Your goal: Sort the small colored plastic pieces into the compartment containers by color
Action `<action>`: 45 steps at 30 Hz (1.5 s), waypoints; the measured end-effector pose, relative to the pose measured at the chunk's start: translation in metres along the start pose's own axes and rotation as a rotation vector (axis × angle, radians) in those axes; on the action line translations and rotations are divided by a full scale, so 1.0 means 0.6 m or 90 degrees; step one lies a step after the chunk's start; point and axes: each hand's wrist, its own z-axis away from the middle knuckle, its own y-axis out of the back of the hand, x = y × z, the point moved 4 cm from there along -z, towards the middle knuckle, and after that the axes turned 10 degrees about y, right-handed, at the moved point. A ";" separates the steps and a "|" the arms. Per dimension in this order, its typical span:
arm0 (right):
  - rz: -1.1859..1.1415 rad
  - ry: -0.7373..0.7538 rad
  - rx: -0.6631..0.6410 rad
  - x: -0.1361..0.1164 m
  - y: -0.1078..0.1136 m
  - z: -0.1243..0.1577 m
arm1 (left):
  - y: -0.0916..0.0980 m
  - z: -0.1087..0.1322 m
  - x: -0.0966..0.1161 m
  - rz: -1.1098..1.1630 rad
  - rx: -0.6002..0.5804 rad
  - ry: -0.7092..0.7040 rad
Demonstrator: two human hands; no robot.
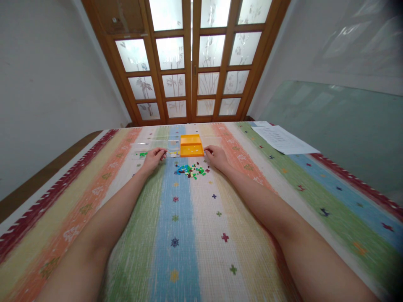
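Past a small heap of mixed green, blue, dark red and pale bricks [190, 170], both of my hands reach over the table. My left hand [154, 158] is closed in a pinch beside a clear plastic box [136, 147] that has green bricks [143, 154] in it. Whatever is at those fingertips looks tiny and dark. An open orange-yellow case [191, 156] with a few small white pieces inside stands between the hands. Close to its right side, my right hand [217, 157] is pinched too, and what its fingertips hold is too small to make out.
More clear plastic compartments [173, 144] with white and yellow pieces adjoin the case's left side. Printed paper sheets [285, 139] lie at the right back. A striped, patterned cloth [185, 235] covers the table, and glass-paned wooden doors [191, 75] stand behind it.
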 end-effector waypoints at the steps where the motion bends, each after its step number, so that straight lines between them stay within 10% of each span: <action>1: 0.000 -0.003 -0.001 0.000 0.000 0.000 | 0.007 -0.002 0.001 0.014 0.035 0.002; 9: -0.005 -0.004 0.000 -0.003 0.001 0.000 | 0.049 -0.007 -0.002 0.076 0.211 0.019; 18: 0.001 -0.002 -0.005 -0.004 0.002 0.001 | 0.045 -0.010 -0.008 0.049 0.200 -0.001; 23: -0.005 0.007 -0.002 -0.003 0.001 0.001 | 0.005 0.006 0.018 -0.152 0.107 -0.097; 33: -0.007 0.016 -0.002 -0.007 0.002 0.002 | -0.159 0.138 0.091 -0.484 -0.320 -0.438; 45: -0.004 0.032 0.003 -0.006 0.000 0.003 | -0.193 0.168 0.079 -0.629 -0.335 -0.596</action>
